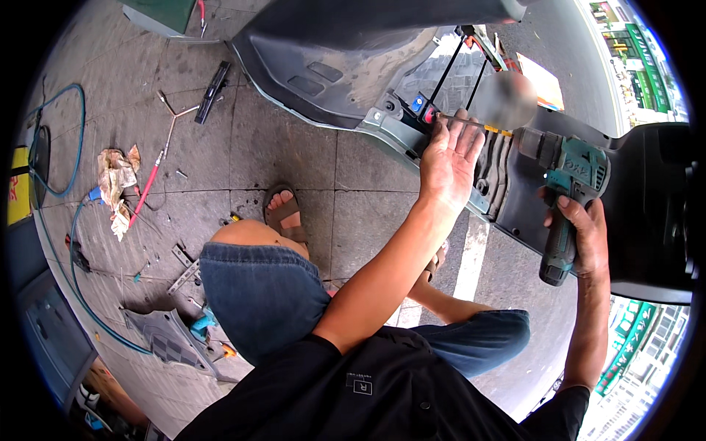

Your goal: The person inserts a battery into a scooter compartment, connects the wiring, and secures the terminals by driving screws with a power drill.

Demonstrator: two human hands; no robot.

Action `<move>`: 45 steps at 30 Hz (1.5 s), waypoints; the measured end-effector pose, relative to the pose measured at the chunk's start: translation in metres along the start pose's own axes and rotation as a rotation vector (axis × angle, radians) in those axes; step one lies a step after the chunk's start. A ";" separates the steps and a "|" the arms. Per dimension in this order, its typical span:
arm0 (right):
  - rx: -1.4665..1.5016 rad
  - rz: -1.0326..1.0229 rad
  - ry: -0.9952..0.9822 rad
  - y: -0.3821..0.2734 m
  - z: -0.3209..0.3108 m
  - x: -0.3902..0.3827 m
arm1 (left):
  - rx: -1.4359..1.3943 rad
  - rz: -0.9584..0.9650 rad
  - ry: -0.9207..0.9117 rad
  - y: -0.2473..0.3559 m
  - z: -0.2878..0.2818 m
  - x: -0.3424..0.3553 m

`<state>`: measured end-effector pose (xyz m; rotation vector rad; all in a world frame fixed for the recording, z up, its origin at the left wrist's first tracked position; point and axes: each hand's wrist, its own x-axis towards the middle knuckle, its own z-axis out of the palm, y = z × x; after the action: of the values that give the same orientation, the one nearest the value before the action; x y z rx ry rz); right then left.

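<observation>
My right hand (pixel 586 231) is wrapped round the handle of a teal and black cordless drill (pixel 581 165). From its chuck a long thin driver bit (pixel 471 124) with a yellow band runs left, across the fingers of my left hand (pixel 450 162). That hand is palm up with its fingers stretched out, the thumb close to the bit's far end. Beside the fingertips, a red fitting (pixel 429 115) and a blue fitting (pixel 418 103) sit in an opened part of a scooter's dark body (pixel 323 66). The bit's very tip is hard to make out.
On the paving at left lie a black plastic strip (pixel 212 92), a Y-shaped wrench (pixel 170 117), a red-handled tool (pixel 147 187), a crumpled cloth (pixel 118 176), a blue-green hose (pixel 81 140) and a grey panel (pixel 165 338). A black scooter part (pixel 654 213) stands at right.
</observation>
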<state>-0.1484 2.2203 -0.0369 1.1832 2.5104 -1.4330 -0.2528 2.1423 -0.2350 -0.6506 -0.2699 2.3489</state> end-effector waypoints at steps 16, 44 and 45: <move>-0.124 -0.003 -0.041 -0.033 0.003 0.016 | -0.027 -0.001 0.003 0.003 0.001 0.002; -0.375 0.023 -0.175 -0.092 0.013 0.046 | 0.922 0.183 -0.173 0.015 -0.024 -0.026; -0.334 0.050 -0.185 -0.086 0.008 0.043 | 1.083 0.338 -0.244 0.014 0.010 -0.036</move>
<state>-0.2345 2.2155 0.0056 0.9960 2.4461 -1.0056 -0.2424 2.1073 -0.2176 0.1401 1.0195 2.4169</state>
